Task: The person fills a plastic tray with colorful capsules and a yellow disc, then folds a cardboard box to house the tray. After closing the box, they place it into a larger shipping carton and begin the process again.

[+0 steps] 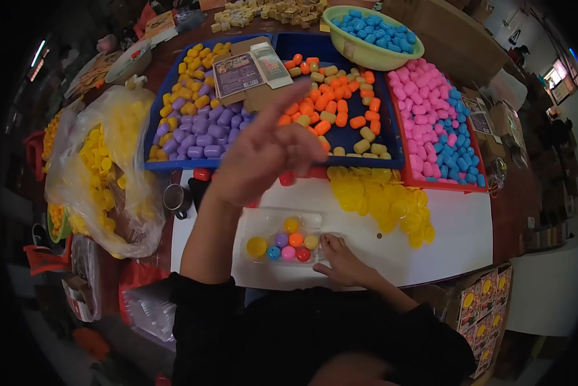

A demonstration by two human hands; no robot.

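My left hand (pixel 266 151) is raised over the work area, blurred, its index finger stretched forward and the other fingers loosely bent. Nothing shows in it. Below lies a clear plastic tray (pixel 253 222) on the white board. It holds several small rounded pieces in purple, orange, blue, pink, red and tan, plus a yellow disc (pixel 257 246) at its left. My right hand (pixel 345 262) holds the tray's right edge, thumb near the lower corner. Just beyond, a blue tray (pixel 395 145) carries orange and tan capsules; purple and yellow ones (pixel 205 132) fill another to the left.
A red tray (pixel 443 186) of pink and blue capsules stands at right. Behind it is a pale green bowl (pixel 360 56) of blue capsules. Yellow discs (pixel 389 202) spread over the board. A plastic bag (pixel 102 167), a dark mug (pixel 176 198) and printed boxes (pixel 485 315) surround the board.
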